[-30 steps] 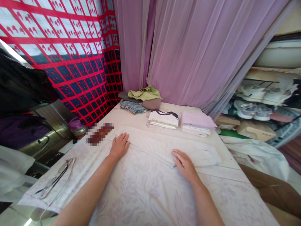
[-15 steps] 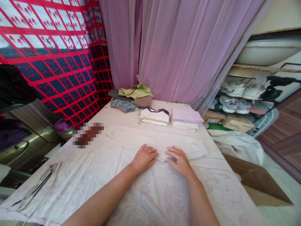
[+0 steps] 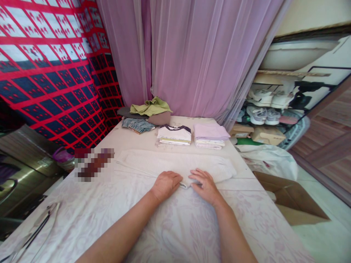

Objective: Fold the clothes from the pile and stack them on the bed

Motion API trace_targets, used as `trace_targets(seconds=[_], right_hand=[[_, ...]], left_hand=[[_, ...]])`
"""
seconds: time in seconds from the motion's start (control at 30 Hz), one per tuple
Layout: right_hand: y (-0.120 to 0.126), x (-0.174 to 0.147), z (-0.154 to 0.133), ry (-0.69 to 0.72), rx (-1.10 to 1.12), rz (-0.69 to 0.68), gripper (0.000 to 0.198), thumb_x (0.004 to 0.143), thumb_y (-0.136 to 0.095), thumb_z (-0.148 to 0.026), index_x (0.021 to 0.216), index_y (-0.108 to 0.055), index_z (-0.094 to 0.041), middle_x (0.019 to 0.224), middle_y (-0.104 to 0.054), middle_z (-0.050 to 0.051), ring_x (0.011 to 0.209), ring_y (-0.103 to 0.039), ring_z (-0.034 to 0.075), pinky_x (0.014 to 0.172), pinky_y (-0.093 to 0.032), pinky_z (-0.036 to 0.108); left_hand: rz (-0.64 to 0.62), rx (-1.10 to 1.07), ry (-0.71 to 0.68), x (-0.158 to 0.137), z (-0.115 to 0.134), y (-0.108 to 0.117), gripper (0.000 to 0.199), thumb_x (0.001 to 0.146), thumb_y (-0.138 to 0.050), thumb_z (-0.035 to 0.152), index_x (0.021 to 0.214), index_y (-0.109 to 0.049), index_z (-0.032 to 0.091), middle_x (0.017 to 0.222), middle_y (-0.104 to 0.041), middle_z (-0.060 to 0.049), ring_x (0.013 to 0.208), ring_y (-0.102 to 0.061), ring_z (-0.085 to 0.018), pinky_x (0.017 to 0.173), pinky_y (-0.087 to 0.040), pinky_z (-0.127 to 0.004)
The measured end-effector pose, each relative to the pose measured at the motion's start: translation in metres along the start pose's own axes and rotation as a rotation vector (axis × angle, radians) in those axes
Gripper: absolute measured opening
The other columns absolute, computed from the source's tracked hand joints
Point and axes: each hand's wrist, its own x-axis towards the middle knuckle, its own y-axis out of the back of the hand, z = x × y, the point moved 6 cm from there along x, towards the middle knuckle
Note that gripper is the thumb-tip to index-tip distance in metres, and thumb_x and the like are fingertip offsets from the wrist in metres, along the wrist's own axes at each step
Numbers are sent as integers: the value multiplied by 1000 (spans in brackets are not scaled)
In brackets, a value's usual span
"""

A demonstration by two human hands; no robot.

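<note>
Touching white clothing (image 3: 153, 162), both hands (image 3: 167, 183) (image 3: 205, 185) lie left of a rack (image 3: 290, 73) holding shoes (image 3: 257, 116).

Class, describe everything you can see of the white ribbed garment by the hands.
The white garment looks like finely ribbed knit. It lies mostly flat, lengthwise from left to right on the floral cloth, nearer than the lilac-topped stack. The left hand and right hand touch its near side, a corner poking out between them; whether either pinches it is unclear.
</note>
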Motion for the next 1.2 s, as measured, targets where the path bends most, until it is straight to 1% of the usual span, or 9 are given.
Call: trace_targets(seconds=[0.1,0.2,0.3,0.43,0.57,0.73,0.93,1.03,1.2], right_hand=[[1,0,-1,15,-5,14,32,77,-55,-25,105,-70,-27,125,-63,6,127,-47,27,106,-29,54],[2,0,-2,39,-3,43,33,77,-54,-24,106,-70,-26,124,-64,7,125,-48,27,105,-31,53],[2,0,-3,52,-7,64,34,77,-54,-22,107,-70,-26,123,-64,6,125,-49,27,105,-32,52],[3,-1,-4,45,-14,62,32,77,-55,-24,106,-70,-26,123,-65,6,126,-48,27,105,-31,52],[3,-1,-4,34,-33,55,34,77,-55,-24,108,-69,-26,123,-64,6,126,-47,27,105,-32,52],[2,-1,-4,42,-45,65,34,78,-55,-24,109,-68,-27,124,-64,6,126,-47,27,106,-31,51],[6,-1,-3,-4,-74,80,35,79,-55,-26,111,-67,-27,126,-62,6,128,-45,28,106,-29,53],[7,-1,-1,-31,-96,101,34,80,-55,-28,113,-66,-27,127,-62,6,129,-44,27,107,-27,53],[8,-1,-1,-54,-143,181,36,81,-55,-30,116,-64,-26,127,-61,7,129,-43,28,107,-24,54]], left_hand=[[-71,39,-2,8,5,1,18,90,-52,22,103,-64,23,98,-69,-4,93,-63,-19,79,-48,-30],[-109,87,8,13,7,-1,14,90,-53,21,97,-64,22,95,-69,-4,89,-63,-19,76,-48,-30],[-110,104,24,12,5,-3,12,90,-53,21,96,-64,20,92,-69,-5,87,-63,-20,75,-48,-30],[-86,74,41,9,2,-5,14,90,-53,20,99,-63,20,94,-69,-6,90,-63,-21,76,-48,-31],[-99,62,77,12,2,-5,16,89,-53,18,102,-63,20,97,-68,-6,93,-62,-21,79,-48,-33],[-105,69,54,16,2,-7,19,90,-52,21,105,-64,22,103,-67,-7,94,-62,-22,77,-49,-33],[-26,89,89,13,-4,-11,25,90,-53,18,113,-60,23,101,-69,-5,88,-64,-19,73,-50,-29],[20,83,74,11,-5,-10,27,90,-53,18,116,-59,23,103,-69,-5,88,-65,-18,74,-51,-29],[125,67,21,8,-5,-3,26,91,-50,17,115,-59,22,105,-70,-5,89,-65,-16,78,-51,-27]])
